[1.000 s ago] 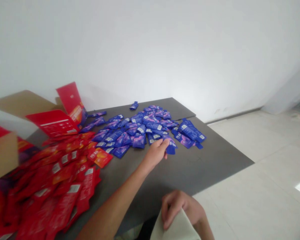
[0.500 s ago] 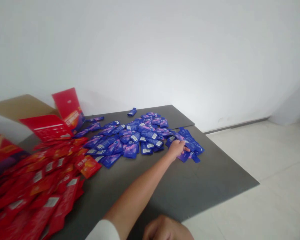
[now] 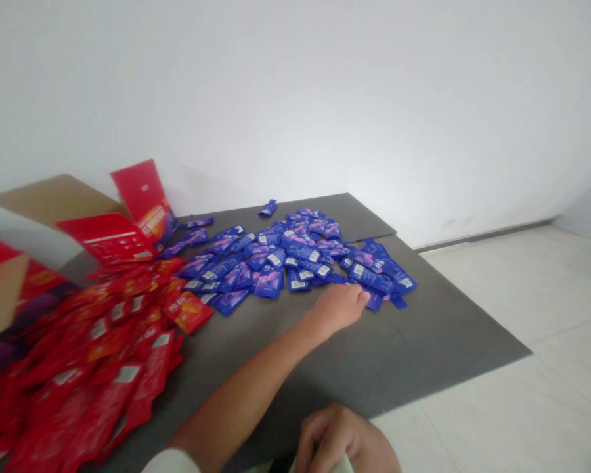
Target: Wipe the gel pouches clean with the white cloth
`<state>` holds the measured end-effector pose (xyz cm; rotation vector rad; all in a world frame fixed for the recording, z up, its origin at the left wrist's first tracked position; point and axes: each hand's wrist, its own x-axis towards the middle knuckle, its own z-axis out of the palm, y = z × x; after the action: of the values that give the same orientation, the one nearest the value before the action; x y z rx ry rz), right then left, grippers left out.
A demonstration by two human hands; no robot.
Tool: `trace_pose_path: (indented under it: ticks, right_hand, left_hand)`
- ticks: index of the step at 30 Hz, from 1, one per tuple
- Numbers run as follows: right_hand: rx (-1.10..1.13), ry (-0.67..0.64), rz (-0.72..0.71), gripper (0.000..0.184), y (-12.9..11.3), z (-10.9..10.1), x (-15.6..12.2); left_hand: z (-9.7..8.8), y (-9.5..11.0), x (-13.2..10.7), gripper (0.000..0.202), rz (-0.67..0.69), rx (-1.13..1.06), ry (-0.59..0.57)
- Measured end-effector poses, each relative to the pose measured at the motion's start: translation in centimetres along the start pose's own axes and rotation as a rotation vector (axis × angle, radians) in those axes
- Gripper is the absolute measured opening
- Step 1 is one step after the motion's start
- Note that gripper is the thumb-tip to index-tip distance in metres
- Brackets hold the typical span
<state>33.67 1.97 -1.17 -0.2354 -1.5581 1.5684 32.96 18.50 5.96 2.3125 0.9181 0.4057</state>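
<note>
My left hand (image 3: pixel 341 307) reaches across the table from the lower left, fingers curled closed. It is at the near edge of a pile of blue-and-purple sachets (image 3: pixel 268 282), in front of a smaller overlapping group of the same sachets (image 3: pixel 374 276). Its fingers hide whatever they may hold. Low in the picture, close to my body, my right hand (image 3: pixel 347 437) is also curled closed. Something pale shows under its fingers, but I cannot make out what it is.
Red sachets (image 3: pixel 123 374) lie heaped on the left of the dark grey table (image 3: pixel 423 341). Behind them, an opened red carton (image 3: pixel 103 240) has its flaps up. One blue sachet (image 3: pixel 268 208) lies apart near the white wall (image 3: pixel 325 98). Pale floor (image 3: pixel 546 289) borders the table's right side.
My left hand has drawn back slightly from the right-hand group of blue sachets, which now shows more fully. My right hand has come further into view. The whole view has shifted a little.
</note>
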Motion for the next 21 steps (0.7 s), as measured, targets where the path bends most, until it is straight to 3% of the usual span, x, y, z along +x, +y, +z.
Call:
trace_pose_path:
  ticks: [2, 4, 6, 8, 11, 14, 21]
  right_hand:
    - [-0.036, 0.012, 0.016, 0.077, -0.5, -0.1, -0.1]
    - [-0.081, 0.03, 0.06, 0.059, -1.0, -0.1, -0.3]
    - [-0.087, 0.041, 0.083, 0.045, -1.3, 0.0, -0.3]
    - [-0.058, 0.056, 0.082, 0.041, -1.6, 0.2, -0.2]
    - [-0.039, 0.108, 0.082, 0.035, -1.8, 0.5, 0.2]
    - [-0.062, 0.141, 0.079, 0.03, -1.9, 0.6, 0.5]
    - [-0.087, 0.173, 0.097, 0.03, -1.3, 0.4, 0.1]
  left_hand:
    - [-1.0, -0.8, -2.9, 0.031, 0.018, 0.087, 0.006]
    - [-2.2, -2.2, -5.4, 0.025, 0.006, 0.168, 0.053]
    - [-3.4, -4.0, -7.1, 0.018, -0.038, 0.253, 0.144]
    - [-4.4, -6.1, -7.9, 0.025, -0.098, 0.337, 0.237]
    - [-5.2, -8.8, -7.6, 0.034, -0.148, 0.435, 0.287]
    - [-5.3, -10.1, -6.4, 0.032, -0.159, 0.503, 0.272]
    - [-5.4, -9.1, -3.3, 0.06, -0.277, 0.6, 0.215]
